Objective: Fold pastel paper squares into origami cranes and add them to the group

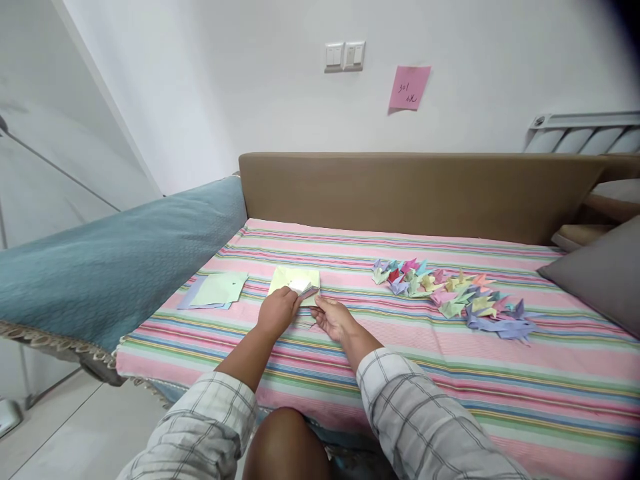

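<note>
My left hand (278, 311) has its fingers closed on a small pale folded piece of paper (305, 289), partly hidden by the hand. From the right, my right hand (335, 319) pinches a lower edge of the same paper. Behind both hands lies a pale yellow square of paper (287, 274), flat on the striped cover. Left of my hands rests a loose pile of light green and lavender paper sheets (223, 289). Over to the right, several folded paper cranes (415, 280) in many colours spread across the cover.
The striped cover (400, 373) lies over a sofa seat, with a brown backrest (400, 197) behind it. A blue-covered armrest (150, 233) bounds the left; a grey cushion (600, 273) stands at right. My knee (287, 443) is at the front edge.
</note>
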The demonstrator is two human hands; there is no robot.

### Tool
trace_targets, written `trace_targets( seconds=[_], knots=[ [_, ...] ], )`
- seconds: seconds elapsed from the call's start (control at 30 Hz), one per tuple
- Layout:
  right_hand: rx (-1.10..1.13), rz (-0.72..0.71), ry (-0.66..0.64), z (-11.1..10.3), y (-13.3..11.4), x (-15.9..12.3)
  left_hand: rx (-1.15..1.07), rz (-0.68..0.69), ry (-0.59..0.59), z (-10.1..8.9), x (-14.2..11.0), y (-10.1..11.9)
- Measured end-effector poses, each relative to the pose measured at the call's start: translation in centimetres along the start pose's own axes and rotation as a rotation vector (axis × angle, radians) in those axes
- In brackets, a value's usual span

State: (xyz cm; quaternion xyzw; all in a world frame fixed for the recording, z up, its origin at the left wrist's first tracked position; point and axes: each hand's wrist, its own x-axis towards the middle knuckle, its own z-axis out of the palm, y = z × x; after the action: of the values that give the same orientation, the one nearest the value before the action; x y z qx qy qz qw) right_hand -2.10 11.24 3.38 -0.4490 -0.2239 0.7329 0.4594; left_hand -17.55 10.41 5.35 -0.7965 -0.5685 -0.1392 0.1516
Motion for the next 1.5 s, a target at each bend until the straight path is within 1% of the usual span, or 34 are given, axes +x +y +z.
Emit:
trace_targets(
  seconds=[0.13, 0.3, 0.63, 0.73, 0.87, 0.9, 0.97, 1.0, 1.03, 1.07, 1.1, 1.13, 1.17, 1.23, 1.3, 1.37, 1.4, 1.47, 1.5],
  knots=[
    [0.001, -0.046, 0.029, 0.2, 0.3, 0.1, 0.031, 0.044, -0.043, -0.2, 0.0, 0.5],
    [-0.007, -0.086, 0.045, 0.2, 0.6, 0.3, 0.03, 0.055, -0.124, 0.1, 0.2, 0.8],
    [0.119, -0.178, -0.065, -1.2, 0.6, -1.1, 0.031, 0.021, -0.146, -0.1, 0.7, 0.4],
    [0.165, -0.226, -0.072, -2.5, 0.3, -1.8, 0.027, 0.019, -0.139, 0.1, 0.6, 0.4],
    [0.154, -0.281, -0.049, -5.6, -0.3, -3.6, 0.015, 0.016, -0.13, 0.1, 0.8, 0.2],
    [0.137, -0.287, -0.04, -6.6, -0.5, -4.2, 0.012, 0.016, -0.127, 0.0, 0.8, 0.1],
    [0.032, -0.313, 0.018, -8.6, -0.8, -5.6, 0.002, 0.018, -0.116, -0.5, 0.7, 0.1],
    [-0.037, -0.301, 0.051, -9.7, -0.9, -6.4, -0.008, 0.022, -0.097, -0.8, 0.5, 0.3],
    [-0.098, -0.29, 0.097, -10.8, -0.9, -7.2, -0.023, 0.029, -0.067, -1.1, 0.2, 0.7],
    [-0.154, -0.278, 0.151, -11.9, -0.9, -7.9, -0.056, 0.05, 0.017, -1.3, -0.2, 1.4],
    [-0.208, -0.267, 0.188, -12.9, -0.8, -8.7, -0.098, 0.081, 0.092, -1.4, -0.8, 2.3],
    [-0.256, -0.259, 0.231, -13.9, -0.7, -9.5, -0.15, 0.134, 0.123, -1.4, -1.5, 3.6],
    [-0.289, -0.248, 0.269, -14.7, -0.5, -10.3, -0.209, 0.209, 0.112, -1.3, -2.4, 5.1],
    [-0.316, -0.241, 0.315, -16.0, 0.0, -11.7, -0.315, 0.354, 0.022, -1.0, -4.1, 8.5],
    [-0.306, -0.226, 0.352, -16.7, 0.7, -13.1, -0.383, 0.411, -0.058, -0.4, -5.5, 11.8],
    [-0.294, -0.202, 0.365, -17.0, 1.5, -14.3, -0.407, 0.387, -0.079, 0.2, -6.4, 14.3],
    [-0.297, -0.188, 0.354, -17.0, 1.9, -14.8, -0.406, 0.363, -0.081, 0.5, -6.7, 15.1],
    [-0.334, -0.155, 0.303, -17.3, 2.5, -15.9, -0.394, 0.318, -0.076, 1.0, -6.8, 15.9],
    [-0.383, -0.141, 0.253, -17.5, 2.7, -16.3, -0.386, 0.307, -0.075, 1.2, -6.8, 16.0]
  ],
)
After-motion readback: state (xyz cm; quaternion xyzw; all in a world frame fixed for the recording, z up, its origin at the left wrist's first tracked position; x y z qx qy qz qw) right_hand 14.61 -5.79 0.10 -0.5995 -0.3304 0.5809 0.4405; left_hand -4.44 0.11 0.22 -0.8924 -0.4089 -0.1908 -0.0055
